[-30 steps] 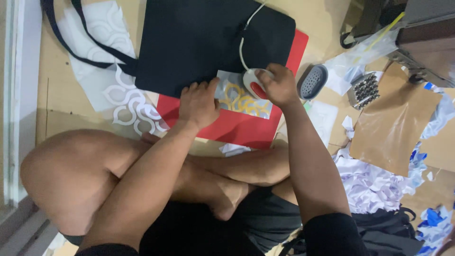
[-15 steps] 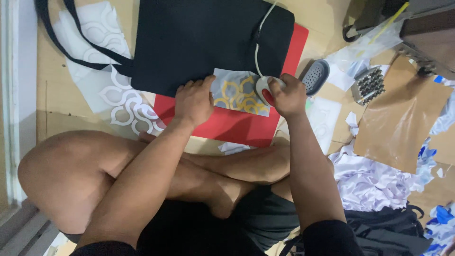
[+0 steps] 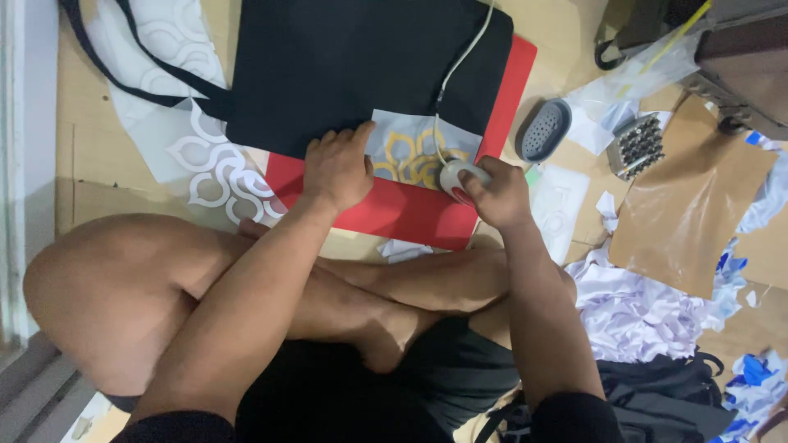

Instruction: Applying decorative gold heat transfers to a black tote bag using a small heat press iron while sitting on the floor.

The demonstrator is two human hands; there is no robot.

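Observation:
A black tote bag (image 3: 353, 66) lies flat on a red mat (image 3: 394, 209) on the floor in front of my crossed legs. A clear sheet with a yellow flower pattern (image 3: 410, 152) rests on the bag's near edge. My left hand (image 3: 338, 168) presses flat on the sheet's left side. My right hand (image 3: 497, 193) grips a small white and red corded iron (image 3: 454, 175) at the sheet's right edge. Its white cord (image 3: 464, 53) runs up over the bag.
A grey oval stand (image 3: 544, 130) and a dark bristled block (image 3: 636, 146) lie to the right. Brown paper (image 3: 689, 205), crumpled white and blue scraps (image 3: 640, 312) and a black strap bag (image 3: 665, 394) fill the right side. White patterned cut-outs (image 3: 205, 164) sit left.
The view has shifted. My right hand slid the small iron along the sheet's right edge, closer to me. My left hand stays pressed on the sheet.

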